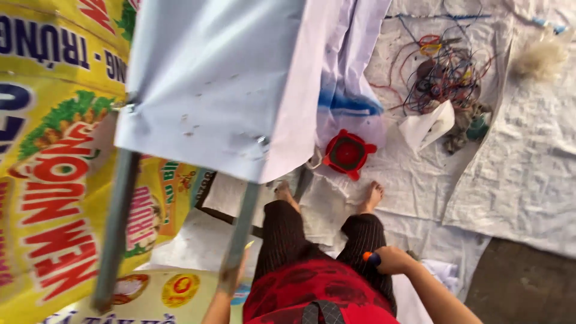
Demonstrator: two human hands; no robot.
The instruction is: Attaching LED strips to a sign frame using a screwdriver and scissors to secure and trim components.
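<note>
I stand barefoot in dark striped trousers and a red top. My left hand [233,275] grips the lower end of a grey metal bar [243,222], one leg of a frame covered by a pale blue sheet [210,78]. A second grey bar [117,222] runs parallel on the left. My right hand [393,259] is closed by my right knee around a small tool with an orange and blue end [370,258]; the rest of the tool is hidden in my fist.
A yellow printed banner [48,180] fills the left. On the white floor sheets [528,150] lie a red plastic container [348,153], a tangle of coloured wires [444,75], a white bag [427,126] and a pale fibre tuft [543,59]. Bare dark floor [522,288] shows bottom right.
</note>
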